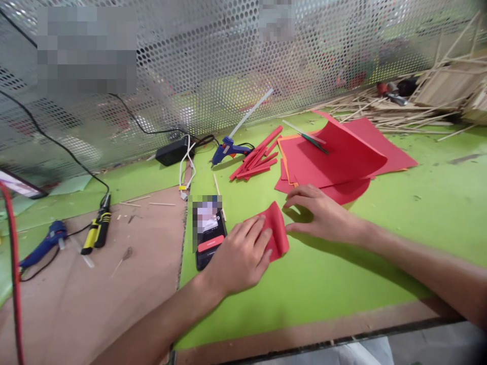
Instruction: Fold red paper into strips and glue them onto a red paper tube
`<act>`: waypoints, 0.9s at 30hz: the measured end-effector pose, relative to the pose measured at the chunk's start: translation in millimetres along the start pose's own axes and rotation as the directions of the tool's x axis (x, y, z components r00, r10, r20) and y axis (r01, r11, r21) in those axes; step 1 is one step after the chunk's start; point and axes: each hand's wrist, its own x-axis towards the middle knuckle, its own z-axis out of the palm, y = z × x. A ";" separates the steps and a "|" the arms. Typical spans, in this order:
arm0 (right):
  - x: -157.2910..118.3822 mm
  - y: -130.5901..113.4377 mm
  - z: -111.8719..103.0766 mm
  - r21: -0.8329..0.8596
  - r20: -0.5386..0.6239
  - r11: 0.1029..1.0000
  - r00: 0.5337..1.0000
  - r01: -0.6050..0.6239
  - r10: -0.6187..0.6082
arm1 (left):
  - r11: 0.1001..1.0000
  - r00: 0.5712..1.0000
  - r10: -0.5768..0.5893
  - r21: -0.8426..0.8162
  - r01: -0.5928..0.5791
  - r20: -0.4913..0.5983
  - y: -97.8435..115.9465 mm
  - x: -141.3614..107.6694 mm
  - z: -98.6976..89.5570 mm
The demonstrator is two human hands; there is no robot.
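Under my left hand (243, 251) lies a small piece of red paper (279, 230), its right edge curling upward. The fingers of that hand rest flat across it on the green table. My right hand (319, 213) hovers just to the right of the curled edge, thumb and fingers apart, with nothing between them. A phone (209, 253) with a lit screen lies left of my left hand. Beyond the hands is a pile of narrow folded red paper strips (256, 159). Larger red sheets (338, 157) lie stacked behind my right hand, the top one bent up.
A blue glue gun (228, 149) with a glue stick stands behind the strips, near a black power adapter (175, 152). Pliers (97, 230) and another blue glue gun (45, 246) lie left. Thin wooden sticks (380, 109) heap along the perforated metal screen (213, 61).
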 end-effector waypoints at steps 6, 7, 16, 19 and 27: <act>-1.7 -6.0 3.1 0.124 -0.018 0.984 0.992 0.126 -0.125 | 0.999 0.999 0.033 -0.001 -0.033 0.017 0.5 -0.6 -1.7; -2.8 -6.7 3.7 0.135 -0.014 0.978 0.987 0.159 -0.159 | 0.999 0.999 0.038 -0.007 -0.038 0.026 0.8 -0.4 -2.5; -6.8 -17.8 13.1 -0.038 -0.090 0.874 0.869 0.485 -0.486 | 0.993 0.998 0.022 -0.121 -0.016 0.054 6.6 0.5 -6.0; -6.7 -20.6 13.1 -0.070 -0.116 0.849 0.841 0.523 -0.528 | 0.992 0.998 0.025 -0.126 -0.018 0.054 5.4 -0.1 -4.6; -8.1 -17.3 17.7 -0.146 -0.086 0.853 0.853 0.501 -0.515 | 0.996 0.998 0.055 -0.066 -0.055 -0.001 4.5 -1.7 -1.2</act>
